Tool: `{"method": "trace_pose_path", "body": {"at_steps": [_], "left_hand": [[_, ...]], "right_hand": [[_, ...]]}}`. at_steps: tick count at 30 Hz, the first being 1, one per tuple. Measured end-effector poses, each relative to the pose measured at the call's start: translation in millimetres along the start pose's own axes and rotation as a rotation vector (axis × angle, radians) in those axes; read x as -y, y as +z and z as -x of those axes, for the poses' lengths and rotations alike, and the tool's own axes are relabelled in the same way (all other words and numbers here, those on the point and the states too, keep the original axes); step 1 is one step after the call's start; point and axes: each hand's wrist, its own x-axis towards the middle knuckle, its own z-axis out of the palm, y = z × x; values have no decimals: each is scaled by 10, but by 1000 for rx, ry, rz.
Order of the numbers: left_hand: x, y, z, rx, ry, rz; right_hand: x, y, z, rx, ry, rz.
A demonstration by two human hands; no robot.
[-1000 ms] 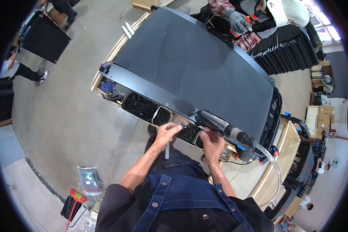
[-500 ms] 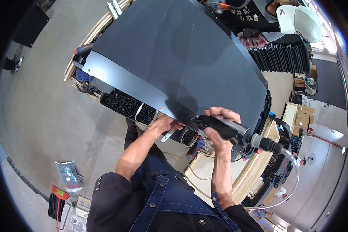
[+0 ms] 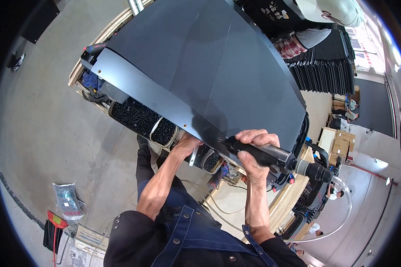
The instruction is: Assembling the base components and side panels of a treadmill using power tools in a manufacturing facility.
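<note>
Two hands are kept at the near edge of the large dark panel (image 3: pixel 218 75): the right hand (image 3: pixel 254 151) is wrapped tightly around a black pneumatic screwdriver (image 3: pixel 272 158), while the left hand (image 3: pixel 187 144) is pressed under the edge, its grip hidden. Best results are judged to come if the tool is held square to the panel's grey flange (image 3: pixel 151 95), above the trays of black screws (image 3: pixel 140 118).

A stack of black panels (image 3: pixel 325 62) stands well beyond the hand, cardboard boxes (image 3: pixel 338 144) lie out to its right, and a plastic bag (image 3: pixel 67 200) rests on the concrete floor (image 3: pixel 44 115) far to its left.
</note>
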Motion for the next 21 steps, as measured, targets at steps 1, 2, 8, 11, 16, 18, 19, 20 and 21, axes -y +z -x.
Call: {"method": "trace_pose_path", "body": {"at_steps": [1,2,8,11,16,18,19,20,21], "left_hand": [[1,1,-9,8,12,-23],[22,11,-14,8,18,-20],[315,-320,23,-161,75,-217],[345,93,-59,-153,265,24],[417,-153,-79,-63,214,-55],[274,-134,-12,-5,152,-132],[89,-92,136,2,128,-199],[96,-251,45,26,68,-435],[11,-229,103,15,74,-452]], "right_hand": [[-20,0,-1,-16,-10,-13],[-19,-10,-2,-53,0,-33],[-13,104,36,70,20,-36],[25,-38,55,29,35,17],[12,-12,89,69,21,15],[52,-24,63,22,45,38],[97,25,43,-23,81,71],[-32,-113,64,55,88,96],[23,-105,47,51,87,108]]}}
